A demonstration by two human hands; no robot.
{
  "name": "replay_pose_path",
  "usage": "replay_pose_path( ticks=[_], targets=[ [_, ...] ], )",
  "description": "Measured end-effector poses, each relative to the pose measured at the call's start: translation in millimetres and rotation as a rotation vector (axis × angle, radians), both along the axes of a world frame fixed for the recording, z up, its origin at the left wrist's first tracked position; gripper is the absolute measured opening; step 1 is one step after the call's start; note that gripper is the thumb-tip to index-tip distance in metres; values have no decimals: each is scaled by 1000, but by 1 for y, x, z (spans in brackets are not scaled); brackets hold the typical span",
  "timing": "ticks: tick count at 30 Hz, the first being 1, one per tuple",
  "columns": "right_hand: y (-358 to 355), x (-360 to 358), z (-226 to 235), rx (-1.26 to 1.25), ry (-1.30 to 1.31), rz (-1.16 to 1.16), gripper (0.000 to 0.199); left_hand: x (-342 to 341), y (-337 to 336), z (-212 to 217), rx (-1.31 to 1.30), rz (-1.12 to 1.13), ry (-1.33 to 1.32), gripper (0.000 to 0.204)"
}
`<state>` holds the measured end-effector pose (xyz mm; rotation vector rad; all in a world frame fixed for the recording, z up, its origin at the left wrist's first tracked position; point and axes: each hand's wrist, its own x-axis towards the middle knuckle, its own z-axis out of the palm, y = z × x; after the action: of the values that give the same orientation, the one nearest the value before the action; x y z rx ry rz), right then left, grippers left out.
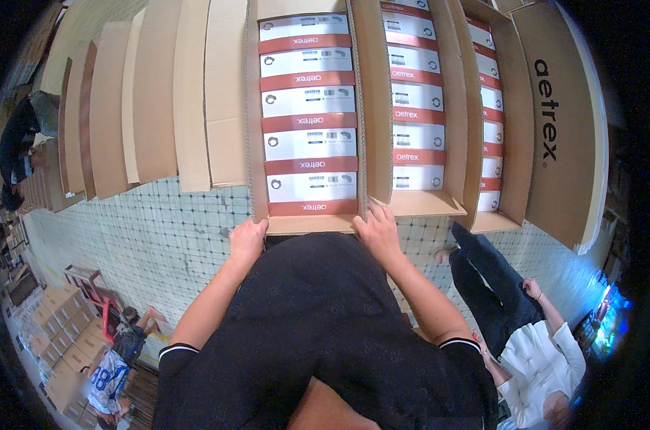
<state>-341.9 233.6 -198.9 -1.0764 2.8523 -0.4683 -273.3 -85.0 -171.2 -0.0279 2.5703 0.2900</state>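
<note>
An open cardboard carton [307, 223] lies in front of me, filled with a row of white and red shoeboxes [309, 143]. My left hand [247, 241] grips the carton's near left corner, fingers curled over the edge. At the near right corner, my right hand [376, 229] clasps the rim the same way. My black shirt hides the carton's near wall below the hands.
A second open carton [424, 204] of like shoeboxes lies to the right, a third [498, 215] beyond it. Closed cartons [153, 100] line up on the left. A person in a white top [536, 358] stands at the right on the tiled floor [145, 236]; another person [113, 365] is lower left.
</note>
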Motion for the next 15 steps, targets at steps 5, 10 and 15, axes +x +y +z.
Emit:
replay_pose_path(
  ticks=[5, 10, 15],
  targets=[
    [1, 0, -1, 48, -33, 11, 18, 0, -4, -3, 35, 3, -57, 32],
    [0, -2, 0, 35, -44, 3, 18, -1, -3, -1, 14, 24, -54, 34],
    [-1, -5, 2, 28, -21, 17, 20, -4, 0, 3, 58, 62, -14, 20]
  ],
)
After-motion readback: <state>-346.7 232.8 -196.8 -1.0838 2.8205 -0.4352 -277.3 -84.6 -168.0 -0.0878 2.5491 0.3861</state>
